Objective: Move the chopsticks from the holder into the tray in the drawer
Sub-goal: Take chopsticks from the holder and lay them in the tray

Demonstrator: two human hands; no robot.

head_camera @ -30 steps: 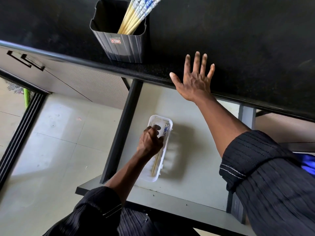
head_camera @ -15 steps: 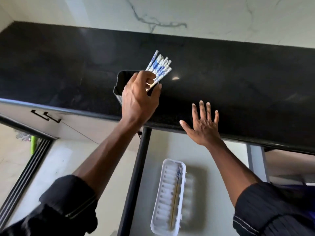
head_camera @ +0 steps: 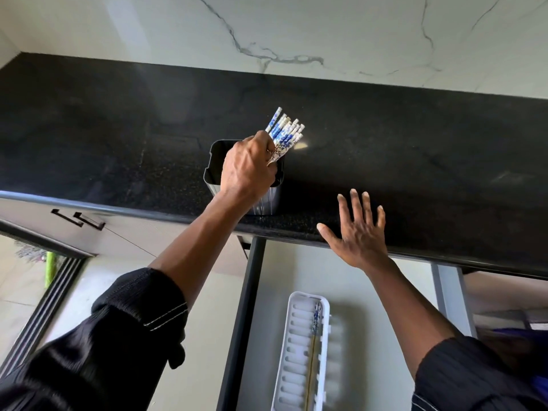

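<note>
A dark ribbed holder (head_camera: 214,161) stands near the front edge of the black counter (head_camera: 415,149). Several chopsticks (head_camera: 284,132) with blue-and-white tops lean out of it to the right. My left hand (head_camera: 247,169) is over the holder's mouth, its fingers closed around the chopsticks; one top stands higher than the others. My right hand (head_camera: 360,232) lies flat, fingers spread, on the counter edge. Below, in the open drawer (head_camera: 367,292), a white slotted tray (head_camera: 293,345) holds chopsticks (head_camera: 313,339) lying lengthwise.
A dark drawer side rail (head_camera: 246,315) runs down the left of the drawer. Closed cabinet fronts with black handles (head_camera: 78,221) sit to the left. A marbled white wall (head_camera: 267,34) backs the counter. Pale floor tiles (head_camera: 20,280) show at lower left.
My left hand left the tray in the drawer, rose to the holder and closed on the chopsticks. The view tilted up toward the counter. My right hand stayed on the counter edge.
</note>
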